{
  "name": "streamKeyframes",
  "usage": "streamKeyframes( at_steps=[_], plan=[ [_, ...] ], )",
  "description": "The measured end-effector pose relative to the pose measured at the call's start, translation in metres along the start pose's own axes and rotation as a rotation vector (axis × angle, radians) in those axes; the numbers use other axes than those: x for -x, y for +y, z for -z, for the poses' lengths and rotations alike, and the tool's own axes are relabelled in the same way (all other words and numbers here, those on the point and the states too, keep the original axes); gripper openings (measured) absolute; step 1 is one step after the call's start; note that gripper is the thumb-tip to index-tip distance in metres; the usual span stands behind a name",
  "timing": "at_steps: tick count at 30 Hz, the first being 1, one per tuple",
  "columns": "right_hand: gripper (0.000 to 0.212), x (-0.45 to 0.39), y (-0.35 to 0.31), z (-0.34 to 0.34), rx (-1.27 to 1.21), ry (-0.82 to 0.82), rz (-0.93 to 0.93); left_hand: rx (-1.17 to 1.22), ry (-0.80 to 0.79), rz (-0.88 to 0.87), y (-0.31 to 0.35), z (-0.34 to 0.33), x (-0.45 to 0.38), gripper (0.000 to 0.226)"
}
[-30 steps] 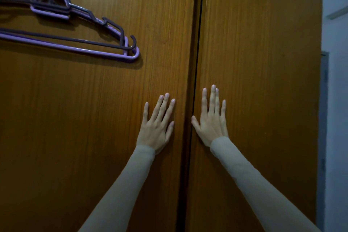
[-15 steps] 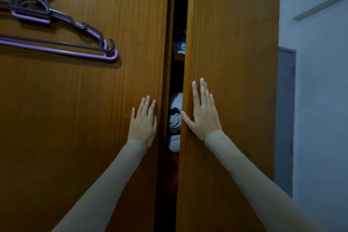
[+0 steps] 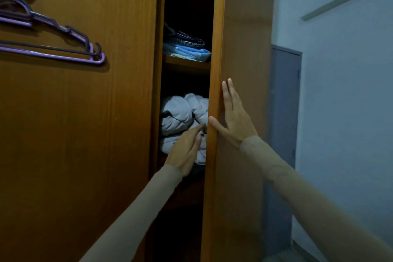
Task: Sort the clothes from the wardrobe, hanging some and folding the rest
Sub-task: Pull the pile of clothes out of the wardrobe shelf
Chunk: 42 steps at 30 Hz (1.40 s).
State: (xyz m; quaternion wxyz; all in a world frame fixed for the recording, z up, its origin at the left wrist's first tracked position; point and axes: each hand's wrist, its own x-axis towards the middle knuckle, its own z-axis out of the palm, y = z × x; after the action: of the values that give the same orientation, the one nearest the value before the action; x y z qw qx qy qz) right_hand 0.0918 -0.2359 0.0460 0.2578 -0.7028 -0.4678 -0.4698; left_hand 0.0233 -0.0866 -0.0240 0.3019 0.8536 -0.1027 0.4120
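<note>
Wardrobe [image 3: 80, 134] partly open: right door [image 3: 240, 49] swung out, left door [image 3: 85, 155] shut, dark gap between. Hinged panel, stiff and probably light to swing; best pushed near the free edge, as now. Inside the gap, mid-shelf: bundle of pale puffy clothes [image 3: 180, 112], crumpled, likely a padded jacket or bedding, can't tell which. Judged soft, bulky, light, compressible; will sag and drag neighbours if pulled by one corner. Better to scoop from under with both hands or take a deep fistful of the middle, once the door is wider. Upper shelf [image 3: 185, 64]: folded blue fabric [image 3: 187, 52] with a dark mesh item [image 3: 185, 38] on top; thin, light, floppy, likely slides off as a stack if lifted flat. Purple hangers [image 3: 63, 49] hooked against the left door, rigid plastic, light, ready for the hanging part. Right hand [image 3: 231, 119] flat on the right door, fingers straight, thumb at the door edge, pressing, gripping nothing. Left hand [image 3: 185, 151] reaching into the gap just in front of the pale bundle, fingers extended and relaxed, holding nothing; contact with cloth can't be told.
</note>
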Motion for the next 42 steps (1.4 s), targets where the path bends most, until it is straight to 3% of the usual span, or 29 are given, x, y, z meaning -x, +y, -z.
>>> streamKeyframes(
  at_steps=[7,22,33,37,42],
  plan=[
    [0.08,0.041,0.023,0.072,0.004,0.034,-0.04,-0.012,-0.093,-0.096,0.067,-0.051,0.021,0.046],
    [0.057,0.12,0.081,0.191,0.339,0.131,-0.218,-0.006,-0.337,-0.273,0.168,-0.152,0.017,0.05],
    [0.048,0.15,0.118,0.236,0.519,0.101,-0.373,-0.194,-0.509,-0.4,0.185,-0.211,0.007,0.059],
    [0.045,0.154,0.122,0.239,0.592,0.14,-0.348,-0.29,-0.539,-0.381,0.178,-0.213,-0.002,0.065],
    [0.049,0.15,0.115,0.223,0.64,-0.001,-0.222,-0.321,-0.542,-0.28,0.156,-0.203,-0.002,0.066]
  ],
)
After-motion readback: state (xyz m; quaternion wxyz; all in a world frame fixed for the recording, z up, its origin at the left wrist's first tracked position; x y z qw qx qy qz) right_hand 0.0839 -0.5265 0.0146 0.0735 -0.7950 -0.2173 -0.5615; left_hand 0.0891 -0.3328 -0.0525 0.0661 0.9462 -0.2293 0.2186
